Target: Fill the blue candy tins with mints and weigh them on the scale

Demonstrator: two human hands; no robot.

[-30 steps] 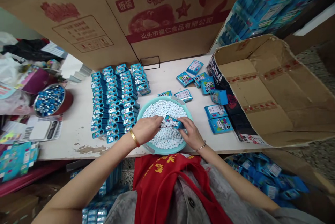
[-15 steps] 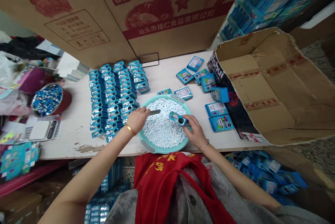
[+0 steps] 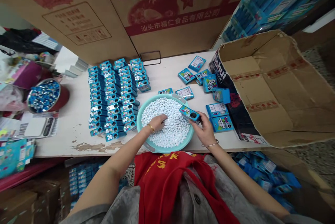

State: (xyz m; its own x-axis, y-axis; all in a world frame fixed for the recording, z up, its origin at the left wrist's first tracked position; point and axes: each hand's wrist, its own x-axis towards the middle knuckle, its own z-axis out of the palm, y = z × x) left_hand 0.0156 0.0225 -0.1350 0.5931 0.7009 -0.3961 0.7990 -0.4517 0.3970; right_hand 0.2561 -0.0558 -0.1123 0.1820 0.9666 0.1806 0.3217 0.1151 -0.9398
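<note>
My left hand [image 3: 157, 123] is closed, its fingertips down among small white candies [image 3: 167, 136] in a round turquoise basin [image 3: 139, 116]. The narrow metal scoop it gripped half a second ago is hidden now, apparently under the fingers and candies. My right hand [image 3: 203, 129] is closed on the right end of a small blue candy box [image 3: 188, 113] and holds it over the basin's right rim. The box is tilted, with a dark round opening facing up. Rows of similar blue boxes [image 3: 112, 100] stand left of the basin, several showing white candies in their openings.
Loose blue boxes [image 3: 222, 123] lie right of the basin, beside a large open carton [image 3: 256, 77]. Big cardboard boxes [image 3: 167, 42] wall off the back. On the left are a red bowl of shiny blue wrapped pieces [image 3: 62, 95] and a small scale [image 3: 35, 127].
My left hand has moved right and down into the candies, and its scoop is out of sight. My right hand has shifted slightly right with the candy box.
</note>
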